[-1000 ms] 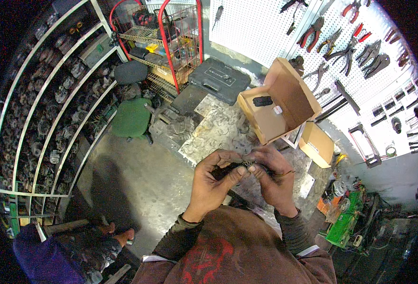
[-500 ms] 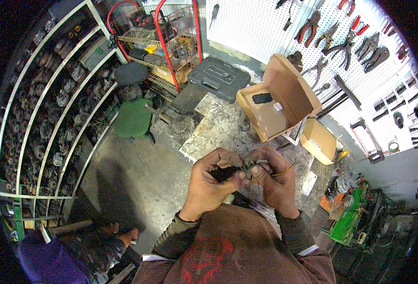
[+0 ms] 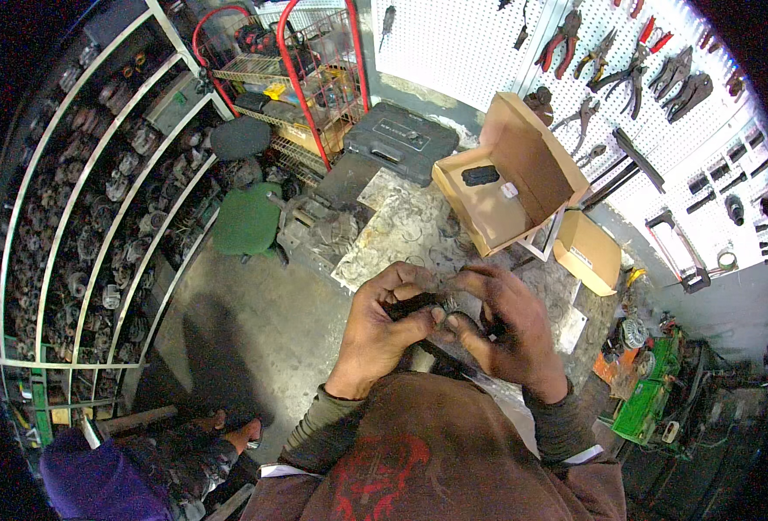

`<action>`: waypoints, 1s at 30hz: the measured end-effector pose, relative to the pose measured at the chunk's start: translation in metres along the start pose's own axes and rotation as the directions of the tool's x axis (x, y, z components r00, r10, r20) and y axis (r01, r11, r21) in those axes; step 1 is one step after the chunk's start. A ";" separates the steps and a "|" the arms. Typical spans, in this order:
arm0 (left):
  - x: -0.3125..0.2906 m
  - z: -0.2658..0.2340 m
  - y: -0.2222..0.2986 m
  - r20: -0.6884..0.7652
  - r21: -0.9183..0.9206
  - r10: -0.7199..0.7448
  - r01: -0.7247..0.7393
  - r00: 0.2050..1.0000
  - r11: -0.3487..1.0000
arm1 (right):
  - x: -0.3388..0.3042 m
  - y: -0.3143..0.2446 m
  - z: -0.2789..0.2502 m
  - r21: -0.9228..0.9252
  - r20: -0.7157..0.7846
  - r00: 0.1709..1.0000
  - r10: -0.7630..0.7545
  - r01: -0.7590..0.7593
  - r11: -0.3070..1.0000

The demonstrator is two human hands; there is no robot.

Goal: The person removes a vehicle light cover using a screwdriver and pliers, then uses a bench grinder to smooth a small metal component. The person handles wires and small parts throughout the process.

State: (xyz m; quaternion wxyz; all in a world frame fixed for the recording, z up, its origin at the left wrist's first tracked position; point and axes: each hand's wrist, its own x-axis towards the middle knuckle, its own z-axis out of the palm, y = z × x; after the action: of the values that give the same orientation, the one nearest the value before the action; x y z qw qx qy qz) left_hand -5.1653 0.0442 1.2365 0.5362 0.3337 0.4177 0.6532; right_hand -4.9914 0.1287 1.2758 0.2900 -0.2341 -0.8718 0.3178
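Observation:
Before my chest, above the workbench, both hands meet at a small part with thin metal prongs point(image 3: 450, 304). My left hand point(image 3: 382, 334) pinches it between thumb and fingers. From the other side, the thumb and fingertips of my right hand point(image 3: 516, 334) close on the same part. The fingers cover most of it, so its exact kind does not show. Both hands are darkened with grime. Under them lies the stained pale top of the workbench point(image 3: 393, 234).
An open cardboard box point(image 3: 497, 221) with a black piece inside stands on the bench, beside a black tool case point(image 3: 401, 139). Pliers point(image 3: 561, 43) hang on the white pegboard. Shelves of dark parts point(image 3: 80, 234) line the left. A person in purple point(image 3: 97, 473) is at lower left.
My right hand has turned and its wrist has shifted right and down. A thin orange strand beside its fingers is no longer visible. My left hand keeps its pinch.

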 end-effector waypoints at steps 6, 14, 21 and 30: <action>-0.002 0.007 0.009 -0.041 0.136 0.009 -0.003 0.999 0.991 | 0.002 0.003 -0.014 -0.149 0.197 0.973 -0.119 0.150 0.977; -0.006 0.001 0.020 0.013 0.241 -0.122 0.115 0.992 0.964 | -0.003 0.010 -0.009 -0.059 0.151 0.976 -0.157 0.168 0.984; -0.004 -0.001 0.018 0.156 0.321 -0.027 -0.025 0.987 0.947 | 0.000 0.019 -0.008 0.180 0.157 0.986 -0.062 0.033 0.983; 0.003 -0.005 0.008 0.123 0.225 -0.220 0.188 0.968 0.956 | -0.009 0.018 0.007 0.142 -0.001 0.999 -0.042 0.041 0.989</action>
State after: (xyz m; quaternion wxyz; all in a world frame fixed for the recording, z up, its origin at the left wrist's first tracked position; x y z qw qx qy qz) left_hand -5.1733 0.0453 1.2418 0.5917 0.3911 0.4764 0.5196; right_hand -4.9853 0.1326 1.2553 0.3116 -0.1944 -0.8520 0.3731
